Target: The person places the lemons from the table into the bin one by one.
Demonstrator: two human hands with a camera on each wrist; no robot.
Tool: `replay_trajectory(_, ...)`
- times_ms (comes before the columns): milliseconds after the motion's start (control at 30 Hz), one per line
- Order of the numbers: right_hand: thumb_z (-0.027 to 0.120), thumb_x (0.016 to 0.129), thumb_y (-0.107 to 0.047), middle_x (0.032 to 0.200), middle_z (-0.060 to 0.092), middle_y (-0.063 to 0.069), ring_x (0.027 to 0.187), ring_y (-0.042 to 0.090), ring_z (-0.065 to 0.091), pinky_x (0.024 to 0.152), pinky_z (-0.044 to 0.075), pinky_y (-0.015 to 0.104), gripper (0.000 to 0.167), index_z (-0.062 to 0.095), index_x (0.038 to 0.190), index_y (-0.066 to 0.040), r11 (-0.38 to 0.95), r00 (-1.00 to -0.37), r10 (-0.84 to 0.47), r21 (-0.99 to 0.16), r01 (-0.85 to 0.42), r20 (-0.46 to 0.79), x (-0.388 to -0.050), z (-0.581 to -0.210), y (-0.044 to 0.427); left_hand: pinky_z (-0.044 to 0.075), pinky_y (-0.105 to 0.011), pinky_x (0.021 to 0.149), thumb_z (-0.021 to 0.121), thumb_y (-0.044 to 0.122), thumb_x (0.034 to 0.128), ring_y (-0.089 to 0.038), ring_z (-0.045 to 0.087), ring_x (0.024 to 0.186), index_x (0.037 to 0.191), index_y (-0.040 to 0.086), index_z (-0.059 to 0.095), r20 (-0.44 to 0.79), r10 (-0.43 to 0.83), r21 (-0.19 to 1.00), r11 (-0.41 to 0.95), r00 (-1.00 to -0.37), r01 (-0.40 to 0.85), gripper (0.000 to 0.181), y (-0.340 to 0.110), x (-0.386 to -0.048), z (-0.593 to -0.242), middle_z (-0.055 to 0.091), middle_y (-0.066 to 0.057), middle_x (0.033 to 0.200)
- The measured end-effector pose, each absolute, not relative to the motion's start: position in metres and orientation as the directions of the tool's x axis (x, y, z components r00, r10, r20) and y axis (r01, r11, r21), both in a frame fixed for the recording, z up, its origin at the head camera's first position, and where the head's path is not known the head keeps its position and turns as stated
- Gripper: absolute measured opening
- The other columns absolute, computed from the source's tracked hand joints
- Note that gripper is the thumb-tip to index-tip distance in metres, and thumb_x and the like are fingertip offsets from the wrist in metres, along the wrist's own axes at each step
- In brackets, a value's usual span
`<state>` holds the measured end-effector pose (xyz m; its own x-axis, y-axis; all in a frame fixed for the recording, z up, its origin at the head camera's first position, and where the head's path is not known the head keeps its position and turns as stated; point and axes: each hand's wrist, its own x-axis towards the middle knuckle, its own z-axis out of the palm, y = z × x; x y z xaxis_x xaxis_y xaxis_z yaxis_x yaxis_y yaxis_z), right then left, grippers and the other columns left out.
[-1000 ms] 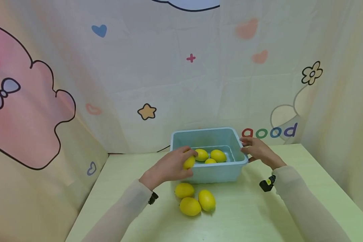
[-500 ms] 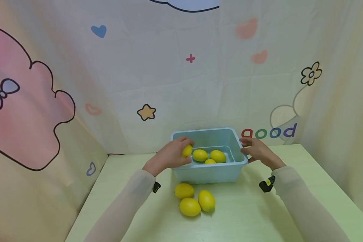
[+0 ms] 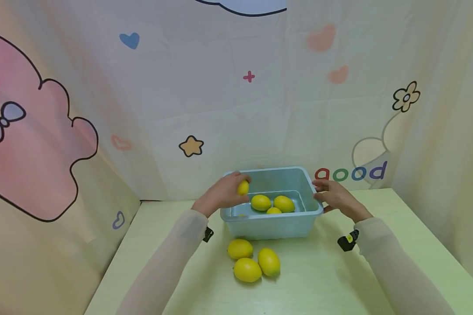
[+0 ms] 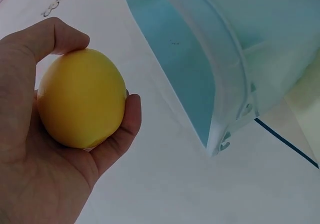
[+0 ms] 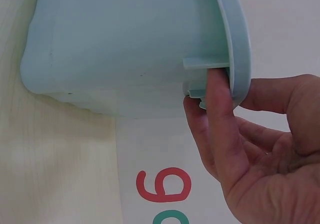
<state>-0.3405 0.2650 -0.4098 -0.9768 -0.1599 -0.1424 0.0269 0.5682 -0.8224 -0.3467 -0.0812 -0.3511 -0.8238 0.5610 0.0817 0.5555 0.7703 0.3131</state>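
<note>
A yellow lemon (image 4: 82,99) is gripped by my left hand (image 3: 222,192), thumb on one side and fingers curled round the other. In the head view that hand is over the left end of a light blue plastic basin (image 3: 270,225). Several lemons lie inside the basin, among them one lemon (image 3: 284,204) towards the right; another at the front left is mostly hidden behind the rim. My right hand (image 3: 340,199) pinches the basin's right rim. In the right wrist view, its fingers tuck under the rim (image 5: 241,49) and the thumb presses from the other side.
On the pale green table (image 3: 311,280), three lemons lie in front of the basin, including a lemon (image 3: 247,270) nearest me. A white curtain (image 3: 161,87) with printed drawings hangs behind the table, close to the basin's back. More curtain stands at both sides.
My left hand has moved up and away from me with its lemon, from the basin's front rim to above its left end. The right hand has stayed at the rim.
</note>
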Motion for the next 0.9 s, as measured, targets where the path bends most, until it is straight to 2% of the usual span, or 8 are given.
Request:
replay_trajectory(367, 0.056, 0.098, -0.015, 0.148, 0.038, 0.029, 0.125, 0.045, 0.052, 0.079, 0.062, 0.041, 0.065, 0.026, 0.153, 0.002, 0.569, -0.978, -0.156, -0.822, 0.027, -0.141, -0.34, -0.409, 0.265, 0.053, -0.029, 0.084, 0.069, 0.028, 0.0868, -0.02, 0.053, 0.097, 0.129, 0.017, 0.056, 0.056, 0.514, 0.318, 0.804, -0.856, 0.503, 0.046, -0.072, -0.369, -0.349, 0.058, -0.005, 0.117)
replay_trajectory(900, 0.055, 0.098, -0.014, 0.148, 0.038, 0.03, 0.125, 0.046, 0.051, 0.08, 0.062, 0.041, 0.064, 0.026, 0.152, 0.002, 0.566, -0.978, -0.153, -0.824, 0.033, -0.144, -0.336, -0.406, 0.262, 0.054, -0.031, 0.086, 0.068, 0.029, 0.0859, -0.021, 0.056, 0.097, 0.127, 0.014, 0.057, -0.038, 0.455, 0.397, 0.824, -0.89, 0.405, 0.045, -0.065, -0.398, -0.361, 0.062, -0.004, 0.115)
